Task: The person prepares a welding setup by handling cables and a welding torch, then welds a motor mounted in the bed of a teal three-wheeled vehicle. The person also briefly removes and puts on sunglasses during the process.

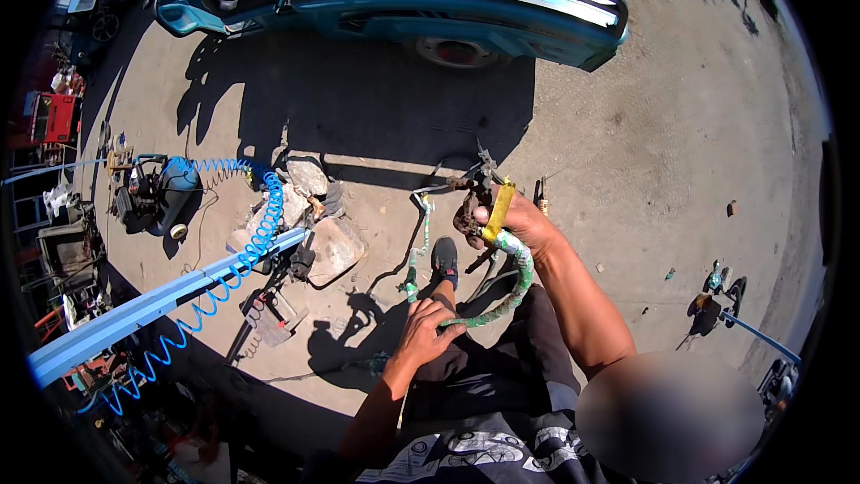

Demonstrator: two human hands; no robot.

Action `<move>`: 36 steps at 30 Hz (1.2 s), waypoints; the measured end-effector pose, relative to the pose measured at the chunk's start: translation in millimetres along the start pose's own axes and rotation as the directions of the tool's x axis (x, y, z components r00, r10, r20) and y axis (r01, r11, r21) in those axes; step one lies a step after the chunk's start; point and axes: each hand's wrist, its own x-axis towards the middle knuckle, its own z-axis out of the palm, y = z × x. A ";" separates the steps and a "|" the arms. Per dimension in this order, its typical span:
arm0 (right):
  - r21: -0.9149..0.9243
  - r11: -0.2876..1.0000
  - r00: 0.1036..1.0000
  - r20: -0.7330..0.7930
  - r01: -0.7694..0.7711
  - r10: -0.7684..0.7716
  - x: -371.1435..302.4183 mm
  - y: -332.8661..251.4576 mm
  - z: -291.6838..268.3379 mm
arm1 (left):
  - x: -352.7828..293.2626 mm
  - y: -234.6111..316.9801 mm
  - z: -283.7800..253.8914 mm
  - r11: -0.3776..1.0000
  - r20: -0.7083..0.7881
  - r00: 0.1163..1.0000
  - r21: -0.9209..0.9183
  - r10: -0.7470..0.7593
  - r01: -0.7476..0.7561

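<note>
A thick cable bundle, wrapped in green and white tape, curves between my two hands. My right hand is closed around its upper end, where a yellow strip stands out at the fingers. Dark brown, dirty-looking connectors and loose wire ends stick out beside that hand; their exact kind is hard to make out. Lower down, my left hand is closed on the bundle near my lap. From there a thinner taped branch runs up and away, left of my right hand.
A blue vehicle stands ahead, casting a broad shadow. A blue beam with a coiled blue air hose crosses on the left, near broken concrete blocks. Beyond sits a blue compressor. A small stand with a blue bar is at right.
</note>
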 end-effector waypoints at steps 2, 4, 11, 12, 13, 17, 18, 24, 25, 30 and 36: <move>-0.008 1.000 1.000 0.007 0.012 -0.011 -14.7 -18.0 24.5 | 1.9 0.7 -1.8 0.999 -0.093 0.995 0.033 0.042 -0.039; -0.064 0.998 0.999 -0.015 0.027 -0.028 -26.6 -35.0 42.5 | 9.6 4.9 -11.7 0.997 -0.066 0.997 0.063 -0.050 0.054; -0.088 0.984 0.986 0.074 0.155 -0.149 -51.4 -45.1 84.9 | 12.8 12.5 -31.5 0.985 -0.036 0.986 -0.058 -0.164 0.162; -0.089 0.982 0.984 0.085 0.167 -0.159 -55.6 -46.9 91.1 | 14.8 15.2 -32.3 0.990 -0.053 0.990 -0.058 -0.133 0.130; -0.119 0.973 0.979 0.079 0.198 -0.189 -59.0 -47.5 97.1 | 15.1 22.0 -35.3 0.998 -0.080 0.995 -0.038 -0.060 0.057; -0.219 0.960 0.984 0.056 0.177 -0.168 -74.5 -57.4 121.1 | 43.4 42.1 -63.8 0.985 -0.241 0.964 -0.105 0.109 -0.138; -0.249 0.951 0.984 0.057 0.180 -0.171 -77.3 -58.4 123.0 | 49.9 50.5 -74.1 0.951 -0.270 0.962 -0.285 0.039 -0.118; -0.306 0.936 0.984 0.035 0.175 -0.173 -92.7 -67.2 139.6 | 80.5 172.5 -163.2 0.393 -0.379 0.897 -0.807 0.227 -0.440; -0.331 0.930 0.987 0.045 0.160 -0.154 -96.3 -69.8 140.3 | 81.5 176.7 -165.7 0.440 -0.365 0.899 -0.784 0.242 -0.437; -0.373 0.909 0.982 0.029 0.185 -0.188 -108.4 -76.0 144.6 | 80.9 182.7 -170.7 0.591 -0.396 0.895 -0.679 0.204 -0.435; -0.376 0.891 0.958 -0.032 0.254 -0.286 -117.5 -86.6 136.1 | 79.5 192.6 -176.6 0.506 -0.323 0.930 -0.780 0.178 -0.368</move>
